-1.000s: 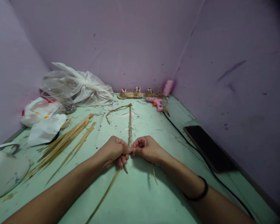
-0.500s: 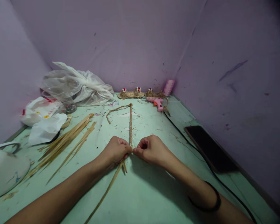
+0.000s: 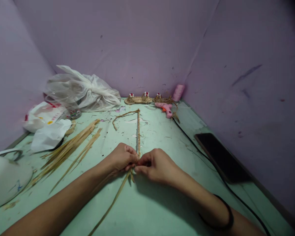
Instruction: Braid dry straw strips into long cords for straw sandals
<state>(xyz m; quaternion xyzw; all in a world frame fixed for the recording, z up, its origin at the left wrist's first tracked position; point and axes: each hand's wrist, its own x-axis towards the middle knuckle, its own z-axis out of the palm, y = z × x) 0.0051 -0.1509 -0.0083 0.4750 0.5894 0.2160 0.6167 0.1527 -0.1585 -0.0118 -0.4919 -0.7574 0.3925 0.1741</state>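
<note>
A thin braid of dried plant fibre [image 3: 138, 132] runs straight from the back of the green table down to my hands. My left hand [image 3: 125, 158] is closed, pinching the near end of the braid. Beside it, my right hand [image 3: 154, 165] has thumb and fingers curled together at the same end, touching or nearly touching the left fingertips. What lies between the right fingertips is mostly hidden. A long loose strand [image 3: 110, 206] trails from under my left hand toward the front edge. At the far end, a thinner piece [image 3: 124, 114] bends off to the left.
Dried fibre strips [image 3: 66, 150] lie at left, near white plastic bags [image 3: 88, 91] and a white rounded object [image 3: 7, 183]. Small woven pieces [image 3: 137, 100], a pink glue gun [image 3: 166, 108] and a pink spool [image 3: 178, 92] stand at the back. A phone [image 3: 221, 157] and black cord [image 3: 206, 155] lie right.
My right hand has shifted slightly left and down, its fingertips now lower and closer to my left hand. My left hand stays nearly where it was.
</note>
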